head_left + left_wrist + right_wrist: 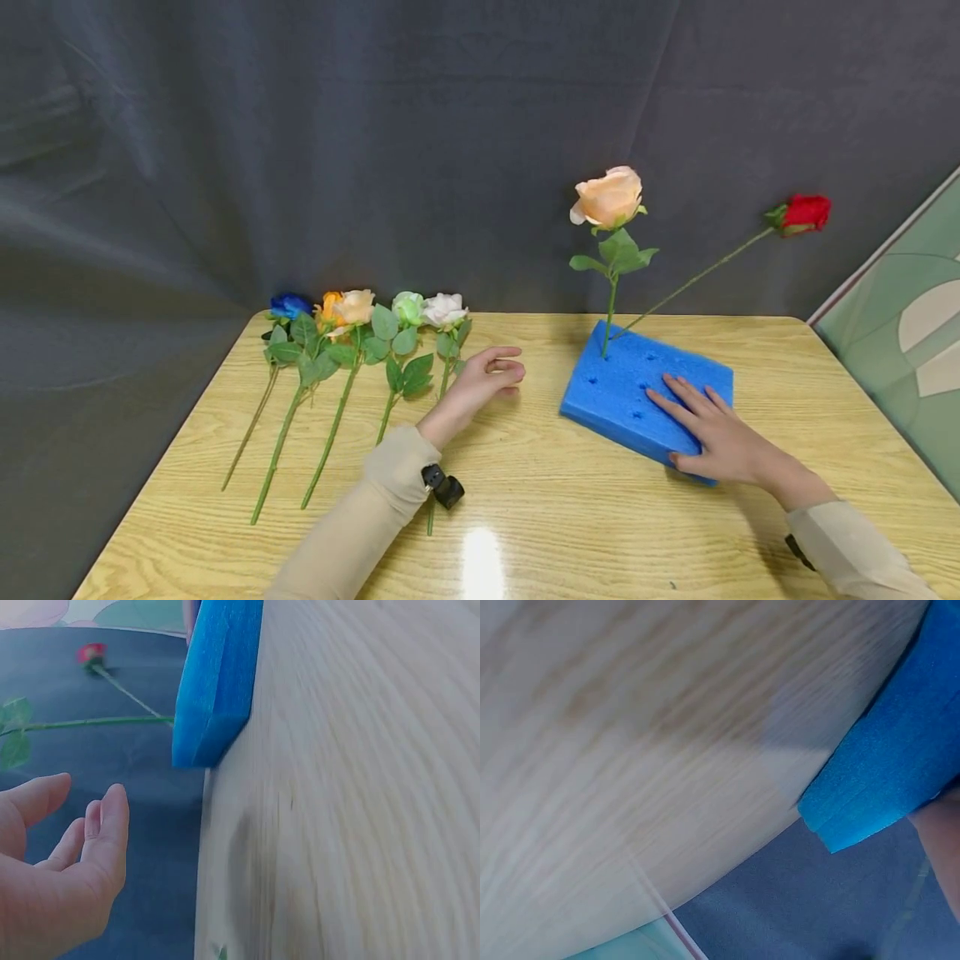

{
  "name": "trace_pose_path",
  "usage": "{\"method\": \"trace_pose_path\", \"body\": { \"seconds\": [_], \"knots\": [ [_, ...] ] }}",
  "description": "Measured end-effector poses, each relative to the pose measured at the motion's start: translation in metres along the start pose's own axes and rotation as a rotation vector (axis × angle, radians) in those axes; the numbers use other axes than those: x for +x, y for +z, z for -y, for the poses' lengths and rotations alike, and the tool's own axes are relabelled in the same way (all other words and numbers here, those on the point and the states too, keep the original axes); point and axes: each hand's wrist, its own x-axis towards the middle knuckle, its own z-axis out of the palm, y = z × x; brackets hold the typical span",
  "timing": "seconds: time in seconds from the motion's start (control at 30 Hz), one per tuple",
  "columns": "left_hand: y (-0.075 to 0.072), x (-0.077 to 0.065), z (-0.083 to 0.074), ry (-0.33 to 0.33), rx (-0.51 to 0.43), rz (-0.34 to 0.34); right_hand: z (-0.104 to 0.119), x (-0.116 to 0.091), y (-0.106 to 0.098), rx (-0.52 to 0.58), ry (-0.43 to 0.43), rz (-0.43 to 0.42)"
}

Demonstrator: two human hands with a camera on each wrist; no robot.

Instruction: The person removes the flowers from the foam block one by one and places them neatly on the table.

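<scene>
My right hand rests with spread fingers on a blue foam block that has several small holes in its top. In the right wrist view only a bit of that hand shows beside the foam. A peach rose stands upright in the block's far left corner. Beside it a red rose leans far to the right, its stem in the foam. My left hand hovers between the block and a white rose, fingers loosely bent and holding nothing; the left wrist view shows its palm bare.
Left on the wooden table lie a blue rose, an orange rose, another peach rose and a pale green rose, stems toward me. A dark curtain hangs behind; a green patterned panel stands at right.
</scene>
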Motion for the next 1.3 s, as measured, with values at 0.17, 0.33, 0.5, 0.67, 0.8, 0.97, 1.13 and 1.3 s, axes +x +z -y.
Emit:
{"method": "trace_pose_path", "body": {
  "seconds": [0.17, 0.33, 0.5, 0.67, 0.8, 0.97, 1.13, 1.3],
  "knots": [
    [0.022, 0.013, 0.0, 0.013, -0.032, 0.013, -0.001, 0.0, -0.002, 0.002, -0.025, -0.01],
    [0.041, 0.026, -0.001, 0.042, -0.051, 0.022, -0.003, -0.001, -0.004, 0.002, -0.06, -0.029],
    [0.055, 0.037, 0.0, 0.074, -0.035, 0.015, -0.006, -0.003, -0.005, 0.013, -0.089, -0.037],
    [0.067, 0.045, 0.002, 0.1, -0.024, -0.001, -0.01, -0.005, -0.006, 0.032, -0.093, -0.038],
    [0.073, 0.048, 0.003, 0.123, -0.053, 0.015, -0.013, -0.006, -0.005, 0.055, -0.091, -0.041],
    [0.079, 0.051, 0.004, 0.126, -0.074, 0.031, -0.014, -0.006, -0.006, 0.125, -0.059, -0.032],
    [0.086, 0.054, 0.004, 0.13, -0.064, 0.037, -0.012, 0.0, -0.013, 0.198, 0.107, 0.009],
    [0.091, 0.055, 0.002, 0.12, -0.026, 0.041, -0.014, 0.007, -0.018, 0.132, 0.242, 0.061]
  ]
}}
